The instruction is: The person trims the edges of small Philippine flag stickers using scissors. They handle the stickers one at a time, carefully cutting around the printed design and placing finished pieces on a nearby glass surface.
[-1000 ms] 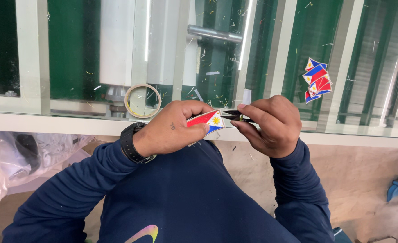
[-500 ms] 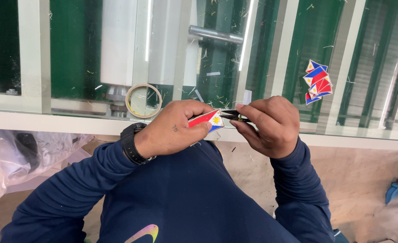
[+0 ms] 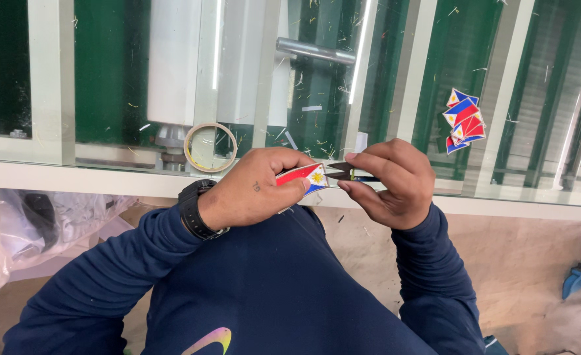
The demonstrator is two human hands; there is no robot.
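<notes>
Small flag patch (image 3: pixel 307 177) — red, blue and white cloth with a yellow sun — sits pinched in the left hand (image 3: pixel 254 196), thumb under its lower edge, curled fingers over the top, only its right end showing past the fingertips. It is held above the near edge of the glass-topped table (image 3: pixel 54 161), in front of the chest. Right hand (image 3: pixel 392 184) closes around small black thread snips (image 3: pixel 349 173); the blade tips point left and meet the patch's right edge. Most of the snips' body is buried in the fist, so how far the blades gape is hard to tell. Black wristwatch (image 3: pixel 195 210) on the left wrist. On the glass: a ring of clear tape (image 3: pixel 209 147) just beyond the left hand, and a stack of like flag patches (image 3: pixel 464 119) well right.
</notes>
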